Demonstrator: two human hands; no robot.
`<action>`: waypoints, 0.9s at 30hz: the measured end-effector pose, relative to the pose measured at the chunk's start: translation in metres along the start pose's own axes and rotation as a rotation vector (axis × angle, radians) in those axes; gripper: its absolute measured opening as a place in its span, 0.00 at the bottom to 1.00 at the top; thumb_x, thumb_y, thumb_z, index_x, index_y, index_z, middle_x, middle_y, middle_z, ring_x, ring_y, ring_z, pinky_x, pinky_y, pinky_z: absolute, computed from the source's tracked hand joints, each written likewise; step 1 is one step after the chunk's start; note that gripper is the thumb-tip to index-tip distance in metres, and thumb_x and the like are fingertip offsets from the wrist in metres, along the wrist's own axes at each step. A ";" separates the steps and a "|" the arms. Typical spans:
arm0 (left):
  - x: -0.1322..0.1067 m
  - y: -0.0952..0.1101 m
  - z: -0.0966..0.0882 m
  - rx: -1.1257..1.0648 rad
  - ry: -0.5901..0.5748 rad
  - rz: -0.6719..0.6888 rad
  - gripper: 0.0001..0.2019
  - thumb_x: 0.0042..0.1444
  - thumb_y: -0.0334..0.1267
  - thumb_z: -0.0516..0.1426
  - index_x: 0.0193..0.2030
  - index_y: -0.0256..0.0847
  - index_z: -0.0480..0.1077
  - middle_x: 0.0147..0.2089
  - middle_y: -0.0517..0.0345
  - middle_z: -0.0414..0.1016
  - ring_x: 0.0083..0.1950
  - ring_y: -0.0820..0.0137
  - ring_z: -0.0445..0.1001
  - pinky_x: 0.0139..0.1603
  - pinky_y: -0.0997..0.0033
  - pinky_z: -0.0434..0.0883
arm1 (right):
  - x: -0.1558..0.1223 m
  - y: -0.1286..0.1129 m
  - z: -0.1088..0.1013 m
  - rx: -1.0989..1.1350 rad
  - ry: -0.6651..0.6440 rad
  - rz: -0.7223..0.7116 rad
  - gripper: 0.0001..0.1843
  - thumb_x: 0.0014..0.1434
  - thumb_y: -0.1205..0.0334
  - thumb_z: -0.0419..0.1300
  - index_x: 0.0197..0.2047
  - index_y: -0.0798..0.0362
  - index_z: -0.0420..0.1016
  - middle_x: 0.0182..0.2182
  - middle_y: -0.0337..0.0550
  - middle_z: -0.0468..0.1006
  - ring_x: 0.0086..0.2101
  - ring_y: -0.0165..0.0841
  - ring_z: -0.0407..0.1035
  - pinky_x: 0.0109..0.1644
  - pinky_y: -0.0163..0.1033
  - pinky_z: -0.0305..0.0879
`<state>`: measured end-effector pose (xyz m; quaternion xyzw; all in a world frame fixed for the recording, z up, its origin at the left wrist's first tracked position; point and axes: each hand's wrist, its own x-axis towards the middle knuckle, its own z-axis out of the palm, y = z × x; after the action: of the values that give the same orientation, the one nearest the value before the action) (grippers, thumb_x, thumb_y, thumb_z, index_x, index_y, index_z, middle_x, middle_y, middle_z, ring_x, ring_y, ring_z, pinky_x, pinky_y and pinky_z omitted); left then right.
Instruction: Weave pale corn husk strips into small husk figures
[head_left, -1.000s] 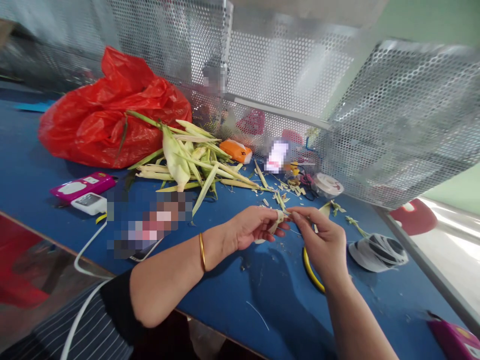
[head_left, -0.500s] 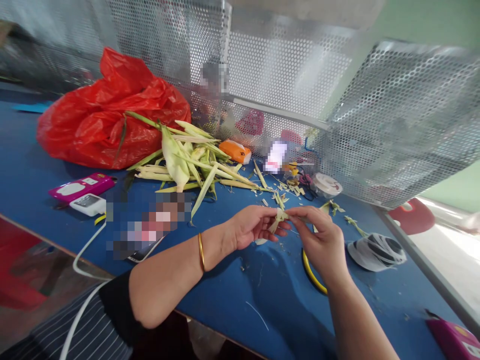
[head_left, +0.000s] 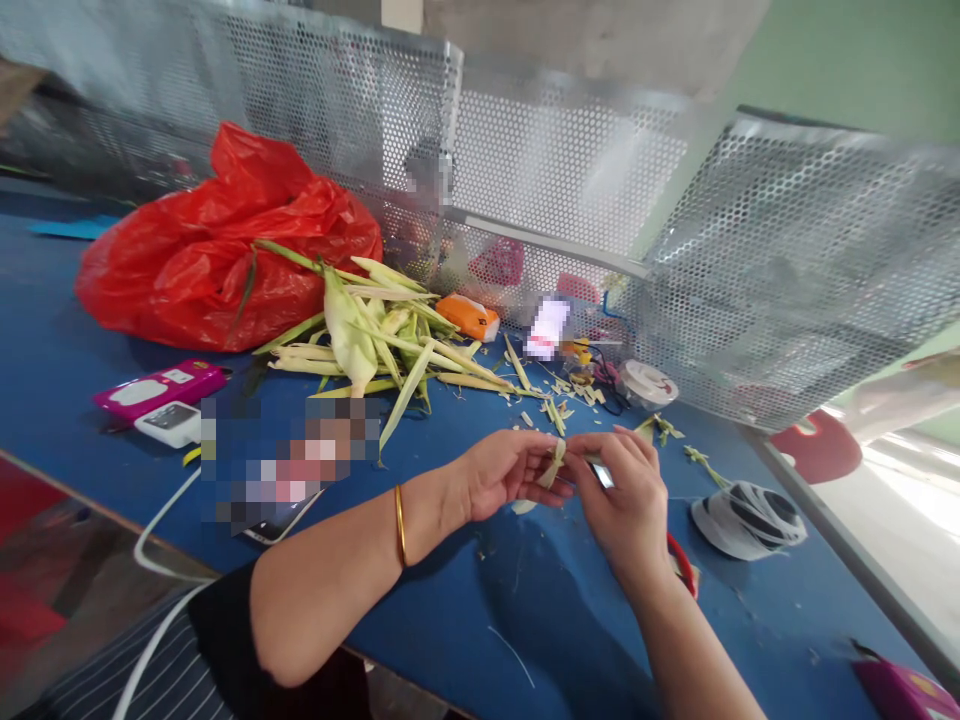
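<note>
My left hand [head_left: 517,470], with a gold bangle on the wrist, pinches a small knotted strip of pale corn husk [head_left: 553,466] between thumb and fingers. My right hand [head_left: 622,495] is closed beside it, its thumb and forefinger meeting at the strip's right edge. A shiny metal blade [head_left: 602,475] shows through the gap in its fingers, and a red loop handle [head_left: 681,565] sticks out beyond the wrist. These look like scissors in the palm, mostly hidden by the hand. Husk scraps [head_left: 556,415] lie just behind the hands.
Corn husks [head_left: 352,340] pile against a red plastic bag [head_left: 225,250] at left. An orange tissue pack [head_left: 469,316], a lit phone [head_left: 547,328], a white spool [head_left: 649,383] and a wound roll [head_left: 748,520] stand farther back. Perforated metal panels [head_left: 555,170] border the blue table [head_left: 442,620].
The right hand has shifted slightly left and turned. A yellow loop seen below it is out of sight; a blade and red handle now show. The husk strip stays in the left fingers.
</note>
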<state>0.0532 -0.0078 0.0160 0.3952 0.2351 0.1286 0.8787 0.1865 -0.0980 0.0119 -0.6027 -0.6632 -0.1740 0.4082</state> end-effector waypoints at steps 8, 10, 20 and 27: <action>-0.003 -0.002 0.004 0.151 0.071 0.175 0.09 0.51 0.37 0.58 0.33 0.33 0.75 0.31 0.54 0.76 0.28 0.74 0.72 0.33 0.73 0.72 | 0.001 -0.007 -0.008 0.146 0.007 0.125 0.08 0.64 0.62 0.56 0.42 0.48 0.76 0.39 0.43 0.80 0.42 0.39 0.73 0.51 0.48 0.63; -0.002 -0.004 0.004 0.316 0.114 0.221 0.09 0.52 0.38 0.57 0.30 0.34 0.75 0.30 0.55 0.76 0.26 0.74 0.71 0.30 0.72 0.71 | 0.002 -0.004 -0.010 0.211 0.020 0.228 0.09 0.64 0.59 0.57 0.42 0.47 0.79 0.40 0.44 0.79 0.43 0.39 0.73 0.47 0.45 0.66; -0.001 -0.012 0.005 0.682 0.132 0.199 0.09 0.52 0.35 0.56 0.25 0.35 0.73 0.24 0.59 0.74 0.22 0.76 0.70 0.26 0.77 0.69 | 0.007 0.001 -0.010 0.365 -0.272 0.381 0.09 0.56 0.56 0.64 0.27 0.50 0.79 0.27 0.41 0.78 0.29 0.35 0.71 0.36 0.39 0.65; -0.001 -0.011 0.006 0.696 0.131 0.133 0.05 0.48 0.34 0.58 0.25 0.36 0.74 0.23 0.60 0.74 0.22 0.75 0.70 0.26 0.76 0.69 | 0.006 0.004 -0.010 0.356 -0.390 0.418 0.11 0.56 0.55 0.62 0.25 0.50 0.76 0.23 0.38 0.75 0.26 0.32 0.67 0.32 0.37 0.61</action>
<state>0.0556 -0.0194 0.0110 0.6759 0.2944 0.1227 0.6644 0.1944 -0.1005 0.0216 -0.6669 -0.6108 0.1509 0.3992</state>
